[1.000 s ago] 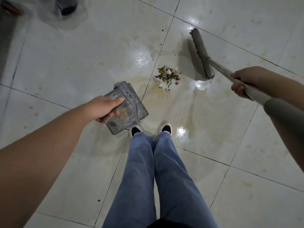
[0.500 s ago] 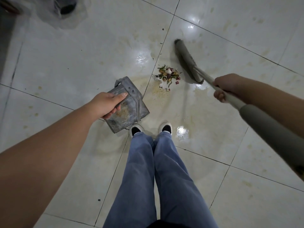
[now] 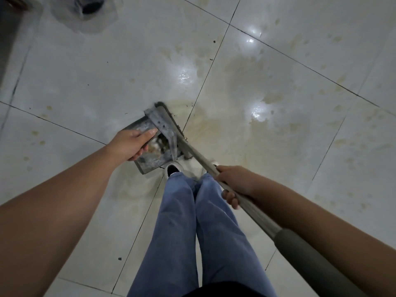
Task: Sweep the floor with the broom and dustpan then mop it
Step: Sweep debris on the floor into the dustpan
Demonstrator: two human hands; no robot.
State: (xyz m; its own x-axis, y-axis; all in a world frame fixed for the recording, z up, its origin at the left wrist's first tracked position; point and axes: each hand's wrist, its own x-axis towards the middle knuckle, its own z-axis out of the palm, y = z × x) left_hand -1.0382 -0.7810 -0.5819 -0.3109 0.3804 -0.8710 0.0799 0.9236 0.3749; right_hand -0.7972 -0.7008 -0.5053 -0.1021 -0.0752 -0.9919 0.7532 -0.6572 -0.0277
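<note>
A dustpan [image 3: 150, 161] is being held on the tiled floor [image 3: 85, 82] by the left hand [image 3: 130, 143]; a broom [image 3: 169, 129], gripped by the right hand [image 3: 233, 181], is being pressed against its mouth, debris [image 3: 157, 145] inside.

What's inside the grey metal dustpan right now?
Inside the grey metal dustpan, pale and dark food scraps show in a small gap. The left hand, the pan's metal handle strap and the grey broom head at its mouth cover the rest.

Pale glossy tiled floor [image 3: 278, 61], stained yellowish; a grey dustpan [image 3: 150, 162] rests on it beside a shoe [image 3: 172, 168]; broom head [image 3: 171, 123] against the dustpan's mouth.
</note>
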